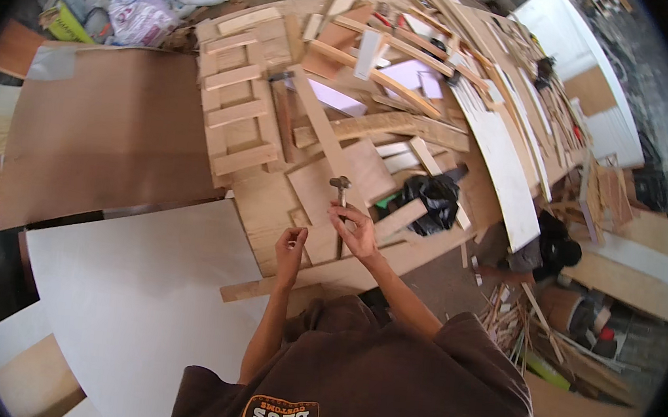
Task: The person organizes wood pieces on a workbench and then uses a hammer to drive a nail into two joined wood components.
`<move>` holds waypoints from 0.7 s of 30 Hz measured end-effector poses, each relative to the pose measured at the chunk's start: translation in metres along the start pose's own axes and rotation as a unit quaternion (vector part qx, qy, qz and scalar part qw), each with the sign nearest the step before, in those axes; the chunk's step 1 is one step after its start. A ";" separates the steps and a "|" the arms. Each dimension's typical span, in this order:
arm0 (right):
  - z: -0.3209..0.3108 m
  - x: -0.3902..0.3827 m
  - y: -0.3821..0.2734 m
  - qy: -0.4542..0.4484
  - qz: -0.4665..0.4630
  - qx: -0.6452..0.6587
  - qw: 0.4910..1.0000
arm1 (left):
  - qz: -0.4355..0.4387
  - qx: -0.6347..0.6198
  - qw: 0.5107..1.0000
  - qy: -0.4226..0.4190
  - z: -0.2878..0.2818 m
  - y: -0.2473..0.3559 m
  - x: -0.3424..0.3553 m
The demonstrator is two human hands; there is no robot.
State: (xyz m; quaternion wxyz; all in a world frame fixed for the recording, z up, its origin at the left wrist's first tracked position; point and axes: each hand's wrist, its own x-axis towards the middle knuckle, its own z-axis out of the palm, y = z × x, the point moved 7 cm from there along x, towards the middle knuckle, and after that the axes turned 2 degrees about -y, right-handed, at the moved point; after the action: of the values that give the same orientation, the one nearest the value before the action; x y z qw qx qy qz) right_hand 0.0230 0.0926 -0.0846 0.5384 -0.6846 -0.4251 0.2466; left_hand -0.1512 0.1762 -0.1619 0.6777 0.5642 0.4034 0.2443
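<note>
My right hand (357, 234) is closed round the upper handle of a hammer (341, 184), just below its metal head. The hammer stands nearly upright, head toward the far side, over a workbench (425, 252) spread with wood. To its left, my left hand (291, 246) is closed with its fingertips pinched together; whatever sits between them is too small to make out. Both hands are above the near edge, where a long wooden strip (246, 290) lies. A long narrow board (316, 112) stretches away beyond the hammer.
A ladder-like wooden frame (235, 114) lies at the far left of the bench. Right of my hands sits a black plastic bag (433, 205) among offcuts. A white panel (144, 295) is at my left. Another person (540, 254) crouches at the right beside scrap wood (503, 319).
</note>
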 end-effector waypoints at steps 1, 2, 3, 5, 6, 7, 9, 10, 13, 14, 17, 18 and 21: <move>-0.007 -0.012 0.000 0.040 -0.013 -0.011 0.999 | -0.010 0.023 1.000 -0.012 0.003 -0.005 -0.005; -0.013 -0.028 0.011 0.018 0.058 -0.071 0.996 | -0.021 0.019 0.999 -0.032 0.011 -0.011 -0.010; -0.024 -0.044 0.015 0.050 0.084 -0.058 0.994 | -0.016 0.032 0.998 -0.056 0.022 -0.014 -0.015; -0.038 -0.079 0.029 0.108 0.131 -0.024 0.985 | -0.005 0.064 0.993 -0.096 0.038 -0.020 -0.026; -0.057 -0.093 0.018 0.157 0.043 -0.148 0.976 | 0.012 0.064 0.992 -0.111 0.051 -0.021 -0.032; -0.072 -0.106 0.030 0.204 -0.042 -0.159 0.965 | 0.030 0.068 0.989 -0.127 0.063 -0.027 -0.037; -0.101 -0.132 0.039 0.200 0.127 -0.184 0.954 | 0.037 0.079 0.986 -0.141 0.067 -0.036 -0.050; -0.115 -0.147 0.044 0.191 0.196 -0.203 0.940 | 0.029 0.078 0.986 -0.145 0.070 -0.039 -0.057; -0.153 -0.186 0.109 0.171 0.300 -0.281 0.896 | 0.014 0.105 0.983 -0.152 0.077 -0.042 -0.075; -0.162 -0.196 0.141 0.171 0.327 -0.298 0.880 | 0.005 0.111 0.983 -0.146 0.077 -0.045 -0.081; -0.165 -0.195 0.161 0.161 0.346 -0.315 0.869 | -0.001 0.131 0.983 -0.132 0.063 -0.052 -0.097; -0.161 -0.191 0.159 0.160 0.343 -0.316 0.870 | 0.002 0.137 0.982 -0.131 0.056 -0.053 -0.101; -0.146 -0.185 0.163 0.153 0.322 -0.283 0.890 | -0.016 0.173 0.980 -0.094 0.037 -0.065 -0.108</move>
State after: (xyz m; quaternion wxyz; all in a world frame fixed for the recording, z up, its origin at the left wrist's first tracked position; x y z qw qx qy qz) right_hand 0.0949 -0.1511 -0.2175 0.2710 -0.9365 -0.1456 0.1680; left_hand -0.1886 0.0543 -0.1940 0.6085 0.6867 0.3831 0.1064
